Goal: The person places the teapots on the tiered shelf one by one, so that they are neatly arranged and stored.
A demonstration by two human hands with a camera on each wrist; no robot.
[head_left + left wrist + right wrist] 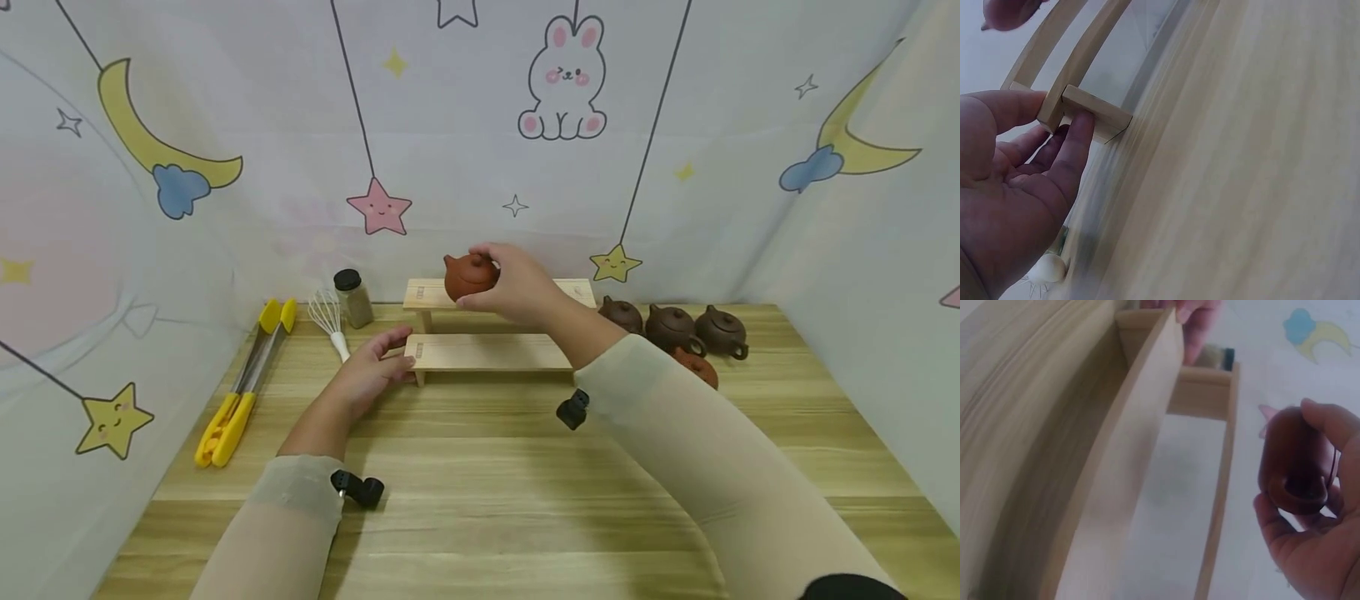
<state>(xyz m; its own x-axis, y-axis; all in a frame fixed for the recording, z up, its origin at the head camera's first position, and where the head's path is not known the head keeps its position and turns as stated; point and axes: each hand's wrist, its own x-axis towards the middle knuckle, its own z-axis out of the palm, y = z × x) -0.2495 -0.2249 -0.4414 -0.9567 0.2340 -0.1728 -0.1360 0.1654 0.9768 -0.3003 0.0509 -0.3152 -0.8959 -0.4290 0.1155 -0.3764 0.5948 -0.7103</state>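
Note:
A reddish-brown clay teapot (467, 280) is in my right hand (522, 287), gripped between thumb and fingers with its spout to the left. In the right wrist view the teapot (1294, 462) hangs apart from the two-level wooden stand. Behind it in the head view is the upper shelf (429, 294). My left hand (369, 372) holds the left end of the lower shelf (491, 353). The left wrist view has that hand's fingers on either side of the board's end, one against the short leg (1100, 111).
Right of the stand sit three dark brown teapots (670, 327) and a reddish one (697, 368), partly hidden by my right sleeve. At left lie yellow-handled tongs (246, 383) and a white whisk (330, 321), near a black-lidded jar (354, 298). A patterned cloth (480, 150) hangs behind.

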